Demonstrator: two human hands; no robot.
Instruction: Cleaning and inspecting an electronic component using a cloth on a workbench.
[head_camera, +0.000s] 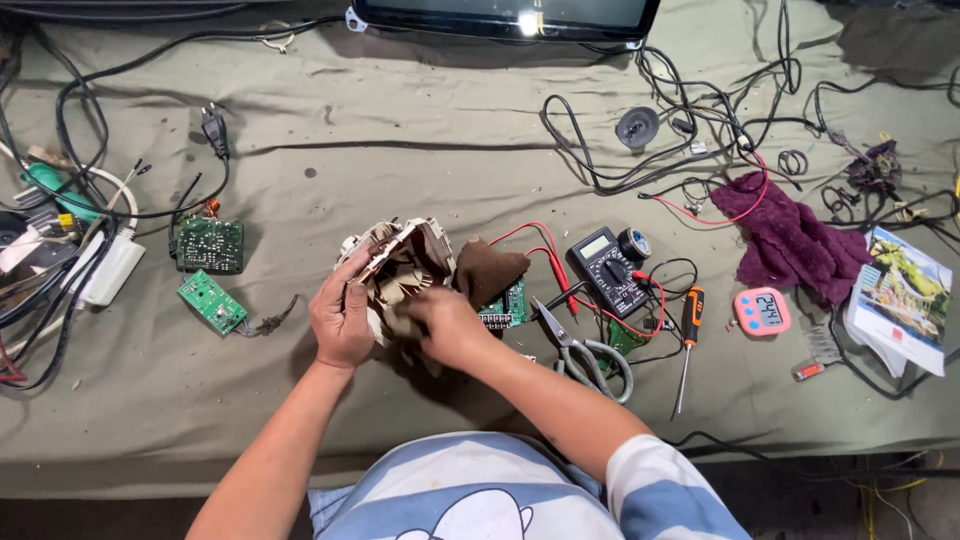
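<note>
My left hand grips the left side of a beige-and-brown electrical part that is tilted up on the cloth-covered bench. My right hand presses a small brown rag against the part's inner face; the rag is mostly hidden under the fingers. A second brown cloth lies just right of the part, over a green circuit board. Beside my right forearm lie grey-handled scissors.
A black multimeter with red leads, an orange-handled screwdriver, a pink timer, a maroon cloth and a booklet lie at right. Two green boards and tangled cables lie at left. A monitor stands at the back.
</note>
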